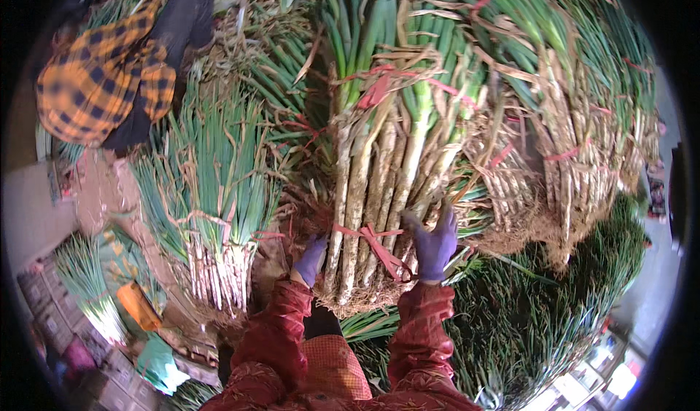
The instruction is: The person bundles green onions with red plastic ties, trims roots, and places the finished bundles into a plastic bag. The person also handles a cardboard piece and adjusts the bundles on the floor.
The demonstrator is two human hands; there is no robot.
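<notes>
A large bundle of long green onions [383, 159], green leaves up and muddy white stalks down, stands in front of me. Red ties [377, 241] wrap it low on the stalks and again higher up. At its lower left side is my left hand [310, 259] in a purple glove; its fingers are partly hidden in shadow and behind the stalks. My right hand [436, 245], also gloved in purple, touches the lower right side with thumb and fingers spread. Matted roots [361, 300] hang at the bundle's base.
Another tied onion bundle [224, 247] stands to the left. More bundles [574, 143] are stacked at right, above a broad mass of green leaves [519, 312]. A person in a checked shirt [104, 83] bends at upper left. An orange object [138, 306] lies at lower left.
</notes>
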